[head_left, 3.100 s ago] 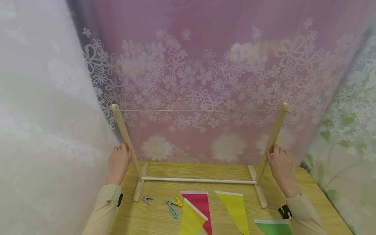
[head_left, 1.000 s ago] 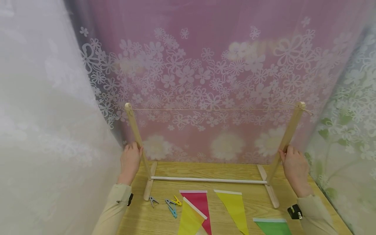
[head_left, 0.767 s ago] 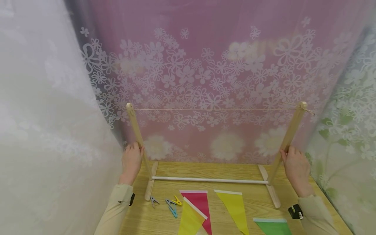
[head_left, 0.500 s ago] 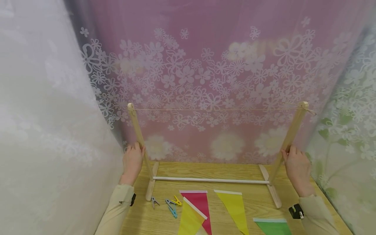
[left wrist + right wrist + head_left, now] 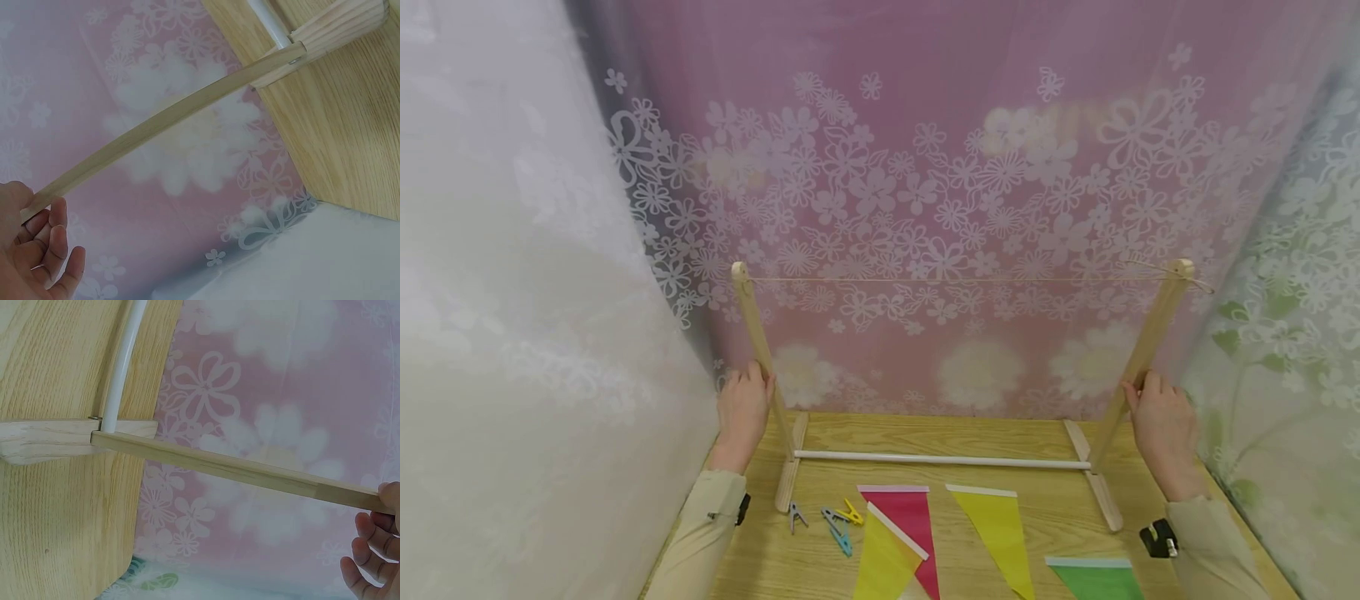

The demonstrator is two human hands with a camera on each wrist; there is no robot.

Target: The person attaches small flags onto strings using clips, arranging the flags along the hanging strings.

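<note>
A wooden stand with two upright posts and a white crossbar (image 5: 940,459) spans the back of the table. Thin string (image 5: 955,280) runs between the post tops, its loose ends showing at the right one. My left hand (image 5: 743,410) pinches the left post (image 5: 752,325) about midway up; the left wrist view shows the thumb and index finger at the wood (image 5: 156,128), other fingers curled loosely. On the other side my right hand (image 5: 1163,425) pinches the right post (image 5: 1150,337) the same way. Both feet (image 5: 1105,500) of the stand sit on the tabletop.
In front of the stand lie a red pennant (image 5: 898,504), two yellow pennants (image 5: 992,529) and a green pennant (image 5: 1097,579). Several clothespins (image 5: 837,533) are at the left. Flowered curtains (image 5: 925,358) hang behind the table (image 5: 917,429) and at both sides.
Both hands have slid the stand to the right across the table, quickly at first and only slightly in the last second. The grips are unchanged; the pennants have stayed in place.
</note>
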